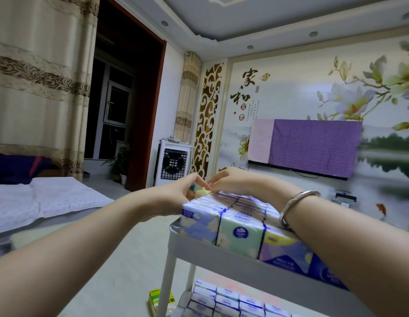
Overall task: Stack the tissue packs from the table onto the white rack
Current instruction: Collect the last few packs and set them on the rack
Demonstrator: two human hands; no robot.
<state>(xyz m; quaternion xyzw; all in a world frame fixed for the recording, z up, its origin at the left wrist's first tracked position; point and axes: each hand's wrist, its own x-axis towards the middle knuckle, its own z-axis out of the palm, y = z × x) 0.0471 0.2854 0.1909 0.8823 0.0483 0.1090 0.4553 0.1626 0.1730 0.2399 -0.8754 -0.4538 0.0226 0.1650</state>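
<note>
The tissue packs (233, 227) look soft, light and a bit slippery in their shiny wrap, so I think it is best to hold one by its 2 short ends. They sit packed tight in the top tray of the white rack (221, 255) at the lower right of the frame, with more packs (224, 300) on the shelf below. The left hand (178, 193) and right hand (231, 181) meet at the far edge, fingers bent down on the packs, but I cannot tell if they grip one.
</note>
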